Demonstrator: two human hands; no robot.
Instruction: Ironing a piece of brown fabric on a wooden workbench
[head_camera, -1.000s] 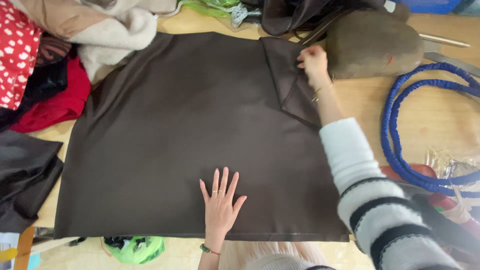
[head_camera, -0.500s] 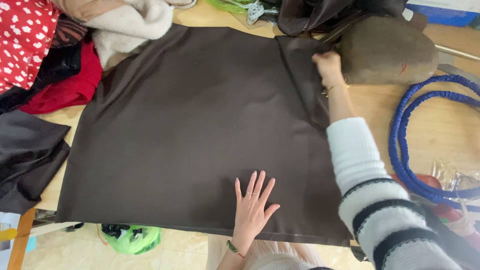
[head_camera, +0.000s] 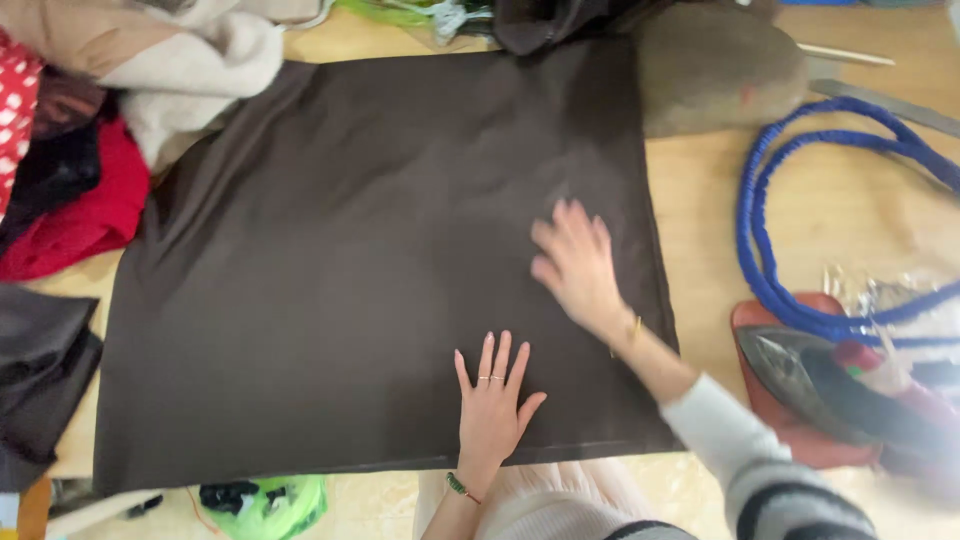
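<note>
Both hands lie open, palms down, on the cloth: left hand (head_camera: 492, 405) pins the lower edge, right hand (head_camera: 575, 262) is blurred mid-frame. Dark brown cloth (head_camera: 340, 260) covers the wooden surface (head_camera: 700, 210); smoothing works best stroking outward from the pinned hem.

Even, soft indoor light, moderately bright; shadows faint. Right hand (head_camera: 572, 262) smeared by motion blur; left hand (head_camera: 492, 400) sharp. Dark brown cloth (head_camera: 330, 260) shows little texture. Soft focus and smear toward the table's right edge (head_camera: 700, 210); mild glare on clear plastic (head_camera: 890, 300).
</note>
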